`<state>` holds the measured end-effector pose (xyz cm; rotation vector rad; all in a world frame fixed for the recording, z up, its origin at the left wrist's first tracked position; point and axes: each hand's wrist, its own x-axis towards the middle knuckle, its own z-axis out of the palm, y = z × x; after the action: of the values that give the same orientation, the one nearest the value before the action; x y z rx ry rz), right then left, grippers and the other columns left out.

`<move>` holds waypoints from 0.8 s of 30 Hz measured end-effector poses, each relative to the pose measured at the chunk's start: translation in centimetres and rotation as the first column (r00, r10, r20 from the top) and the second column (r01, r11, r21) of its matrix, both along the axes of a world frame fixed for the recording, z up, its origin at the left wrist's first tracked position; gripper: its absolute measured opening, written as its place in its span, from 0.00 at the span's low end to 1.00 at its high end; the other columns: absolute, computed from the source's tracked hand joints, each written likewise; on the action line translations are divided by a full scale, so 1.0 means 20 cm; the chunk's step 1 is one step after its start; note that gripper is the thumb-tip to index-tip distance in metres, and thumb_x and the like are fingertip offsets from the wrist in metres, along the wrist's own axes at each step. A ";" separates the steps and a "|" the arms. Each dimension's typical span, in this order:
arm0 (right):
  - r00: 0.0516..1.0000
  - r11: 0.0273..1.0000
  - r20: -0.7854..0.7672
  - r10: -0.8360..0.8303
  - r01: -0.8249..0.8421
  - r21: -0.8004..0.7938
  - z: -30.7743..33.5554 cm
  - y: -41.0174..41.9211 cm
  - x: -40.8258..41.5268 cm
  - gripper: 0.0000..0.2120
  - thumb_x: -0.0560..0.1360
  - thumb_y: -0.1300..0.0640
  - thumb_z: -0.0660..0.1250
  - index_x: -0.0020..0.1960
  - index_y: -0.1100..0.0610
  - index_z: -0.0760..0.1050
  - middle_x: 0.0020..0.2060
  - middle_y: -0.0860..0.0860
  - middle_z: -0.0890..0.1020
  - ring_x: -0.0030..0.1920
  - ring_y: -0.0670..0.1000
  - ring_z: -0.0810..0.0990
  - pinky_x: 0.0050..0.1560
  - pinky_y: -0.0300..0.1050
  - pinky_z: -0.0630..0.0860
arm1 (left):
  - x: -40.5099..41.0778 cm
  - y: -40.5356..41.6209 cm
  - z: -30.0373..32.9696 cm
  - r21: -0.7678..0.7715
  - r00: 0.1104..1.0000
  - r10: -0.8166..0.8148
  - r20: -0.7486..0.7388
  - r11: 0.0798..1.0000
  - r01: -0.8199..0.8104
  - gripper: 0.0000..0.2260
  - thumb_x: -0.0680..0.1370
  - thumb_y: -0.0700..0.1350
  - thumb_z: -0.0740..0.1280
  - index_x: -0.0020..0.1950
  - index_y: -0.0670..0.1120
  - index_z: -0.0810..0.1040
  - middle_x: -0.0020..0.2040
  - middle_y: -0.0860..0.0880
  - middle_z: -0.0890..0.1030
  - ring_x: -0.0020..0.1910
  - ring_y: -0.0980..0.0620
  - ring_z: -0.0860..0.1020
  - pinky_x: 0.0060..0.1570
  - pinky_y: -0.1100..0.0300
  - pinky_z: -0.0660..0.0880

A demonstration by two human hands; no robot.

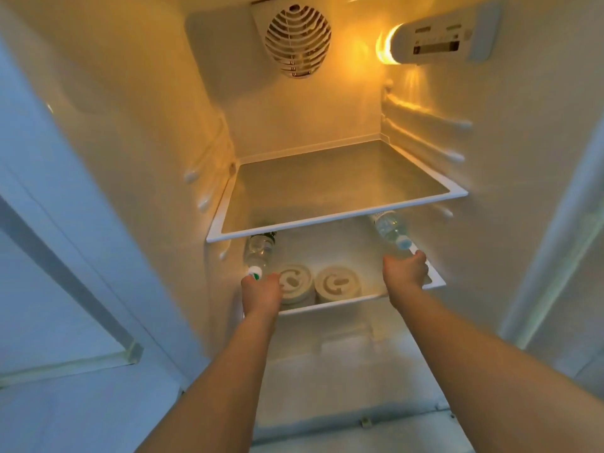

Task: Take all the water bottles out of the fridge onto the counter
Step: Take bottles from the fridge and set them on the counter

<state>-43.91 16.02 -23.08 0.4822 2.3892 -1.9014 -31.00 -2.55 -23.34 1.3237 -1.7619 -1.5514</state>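
- Task barely under way, I'd judge: both bottles in sight are in the fridge (pixel 327 119), none out, counter not in view.
- Left bottle (pixel 259 253) lies on the lower shelf (pixel 327 307) by the left wall, green-and-white cap towards the door.
- Right bottle (pixel 390 227) lies on the same shelf by the right wall, blue cap forward, body partly hidden under the upper shelf (pixel 340 217).
- Left hand (pixel 261 292) is at the green cap, fingers curled near it; grip or just touching, cannot tell.
- Right hand (pixel 405 273) sits just below the blue cap, fingers bent over the shelf's front edge; whether it has the bottle, cannot tell.
- Upper shelf: glass, nothing on it that I can see.
- Lower shelf: the two bottles, plus two round white lidded tubs (pixel 318 284) side by side between the hands, left tub touching the left hand.
- Space below the lower shelf is blurred; contents unclear, more bottles could be there.
- Left to do: pull both bottles out, carry to counter, check the rest of the fridge.
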 end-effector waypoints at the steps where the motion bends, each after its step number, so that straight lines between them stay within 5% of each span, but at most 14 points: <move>1: 0.999 0.999 0.016 -0.028 0.028 -0.037 0.00 -0.01 -0.04 0.30 0.74 0.59 0.64 0.73 0.61 0.59 0.68 0.61 0.68 0.67 0.63 0.69 0.64 0.54 0.68 | -0.02 -0.03 -0.02 0.034 0.999 0.031 -0.017 0.999 -0.030 0.25 0.68 0.52 0.65 0.61 0.41 0.73 0.49 0.38 0.80 0.42 0.41 0.78 0.43 0.50 0.76; 4: 0.997 0.976 0.077 -0.029 0.045 -0.211 -0.03 -0.06 -0.17 0.30 0.70 0.52 0.63 0.70 0.56 0.61 0.61 0.59 0.74 0.57 0.61 0.76 0.56 0.52 0.74 | -0.08 -0.09 -0.05 0.139 0.992 0.111 -0.060 0.985 -0.102 0.21 0.71 0.49 0.67 0.60 0.40 0.73 0.48 0.38 0.79 0.38 0.44 0.76 0.38 0.53 0.77; 8: 0.994 0.942 0.109 -0.002 0.039 -0.332 -0.06 -0.09 -0.25 0.23 0.75 0.60 0.64 0.69 0.59 0.65 0.42 0.56 0.75 0.32 0.52 0.74 0.41 0.49 0.79 | -0.15 -0.13 -0.08 0.169 0.981 0.176 -0.082 0.972 -0.160 0.16 0.76 0.43 0.66 0.62 0.40 0.70 0.52 0.37 0.78 0.35 0.45 0.76 0.36 0.54 0.80; 13: 0.996 0.943 0.079 -0.040 0.064 -0.327 -0.09 -0.09 -0.30 0.21 0.74 0.56 0.69 0.65 0.61 0.71 0.37 0.55 0.77 0.31 0.53 0.78 0.34 0.49 0.81 | -0.17 -0.15 -0.10 0.118 0.982 0.188 -0.019 0.976 -0.185 0.13 0.78 0.44 0.64 0.60 0.42 0.70 0.50 0.39 0.79 0.27 0.47 0.74 0.29 0.58 0.75; 19: 0.991 0.957 0.084 -0.104 0.123 -0.263 -0.11 -0.11 -0.34 0.18 0.77 0.55 0.67 0.64 0.60 0.71 0.33 0.53 0.76 0.31 0.54 0.79 0.45 0.58 0.82 | -0.22 -0.16 -0.11 -0.002 0.980 0.173 0.104 0.985 -0.173 0.18 0.76 0.51 0.65 0.61 0.43 0.72 0.50 0.42 0.79 0.41 0.40 0.82 0.32 0.54 0.81; 24: 0.986 0.965 0.051 -0.156 0.163 -0.204 -0.12 -0.13 -0.30 0.15 0.79 0.49 0.63 0.55 0.60 0.66 0.34 0.54 0.77 0.32 0.57 0.81 0.45 0.57 0.81 | -0.20 -0.18 -0.09 -0.072 0.972 0.116 0.202 0.992 -0.104 0.19 0.77 0.54 0.65 0.61 0.42 0.73 0.49 0.43 0.80 0.34 0.42 0.82 0.29 0.56 0.80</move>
<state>-49.81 13.43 -25.39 0.7040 2.1572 -2.1585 -35.05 -6.21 -25.12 1.5715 -1.8074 -1.3307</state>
